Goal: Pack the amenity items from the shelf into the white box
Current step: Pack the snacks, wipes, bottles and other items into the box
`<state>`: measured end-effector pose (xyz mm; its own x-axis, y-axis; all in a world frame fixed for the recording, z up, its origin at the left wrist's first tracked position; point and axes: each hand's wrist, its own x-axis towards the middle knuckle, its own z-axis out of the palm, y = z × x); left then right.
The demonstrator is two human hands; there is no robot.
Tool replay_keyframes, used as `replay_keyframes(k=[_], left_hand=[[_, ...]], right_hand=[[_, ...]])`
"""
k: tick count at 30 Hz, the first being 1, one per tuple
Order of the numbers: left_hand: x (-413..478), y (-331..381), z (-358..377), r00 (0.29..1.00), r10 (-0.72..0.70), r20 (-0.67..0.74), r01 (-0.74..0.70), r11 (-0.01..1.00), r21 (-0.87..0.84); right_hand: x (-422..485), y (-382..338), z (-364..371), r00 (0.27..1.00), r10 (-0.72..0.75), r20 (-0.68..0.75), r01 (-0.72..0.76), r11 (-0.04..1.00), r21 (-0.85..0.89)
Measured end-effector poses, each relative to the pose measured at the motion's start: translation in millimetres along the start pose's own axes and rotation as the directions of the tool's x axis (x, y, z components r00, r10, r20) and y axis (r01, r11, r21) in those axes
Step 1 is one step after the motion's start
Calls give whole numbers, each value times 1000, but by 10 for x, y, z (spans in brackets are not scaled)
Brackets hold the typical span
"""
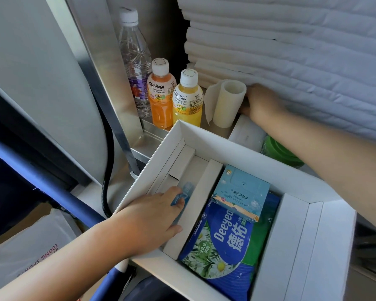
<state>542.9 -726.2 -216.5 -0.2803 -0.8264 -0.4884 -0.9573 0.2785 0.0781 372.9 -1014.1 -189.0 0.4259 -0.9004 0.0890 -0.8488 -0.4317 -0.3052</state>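
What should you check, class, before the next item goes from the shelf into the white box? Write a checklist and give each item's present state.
1. White cardboard box open towards the person: ok.
2. Left hand holds the small blue packet inside the box's narrow left compartment: ok.
3. Spare room in the middle compartment around the blue wipes pack and light blue carton: cannot tell.
4. Right hand has a grip on a shelf item: cannot tell; its fingers are hidden behind the cream-coloured roll.
5. Orange juice bottle and yellow juice bottle upright, apart from the right arm: ok.
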Motion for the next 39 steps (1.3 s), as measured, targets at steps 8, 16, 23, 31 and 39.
replay_keyframes(k=[8,16,23,31,39], left_hand=[[-5,16,-26,1000,-18,23,17,1000,25],[-4,-1,-5,1000,-22,20,21,999,31],[5,-6,0,1000,-22,20,22,1000,22],[1,15,-30,999,-33,38,31,999,34],[-3,16,-37,997,-24,68,22,999,36]], right_hand=[[-52,-41,41,993,5,-116,-3,1000,14],[-24,15,21,979,-147,-141,116,972,-206],[-180,138,-216,952,-194,-238,149,970,-194],[-511,157,-536,891,-164,-422,154,986,-59],[-992,-219,-891,825,-133,-549,288,935,206]])
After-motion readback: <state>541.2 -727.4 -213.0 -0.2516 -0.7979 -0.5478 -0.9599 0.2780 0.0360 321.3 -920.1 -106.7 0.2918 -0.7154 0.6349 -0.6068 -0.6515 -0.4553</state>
